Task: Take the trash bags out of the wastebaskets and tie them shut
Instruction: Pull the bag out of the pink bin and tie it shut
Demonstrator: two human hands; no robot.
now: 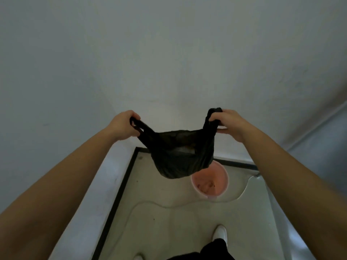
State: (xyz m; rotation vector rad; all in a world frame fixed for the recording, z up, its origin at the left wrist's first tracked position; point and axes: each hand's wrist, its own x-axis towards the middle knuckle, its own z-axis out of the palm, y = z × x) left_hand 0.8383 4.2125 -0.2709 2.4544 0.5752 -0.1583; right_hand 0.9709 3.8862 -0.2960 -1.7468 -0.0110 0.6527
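1 bag (180,158), left grip (124,126), right grip (228,124)

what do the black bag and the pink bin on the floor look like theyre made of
The black bag seems to be thin plastic film: it wrinkles, sags softly, and its handles stretch into narrow straps, with a faint sheen. The pink wastebasket is probably moulded plastic, judging by its even colour and smooth round rim. Its finish looks matt, though the picture is dim and soft.
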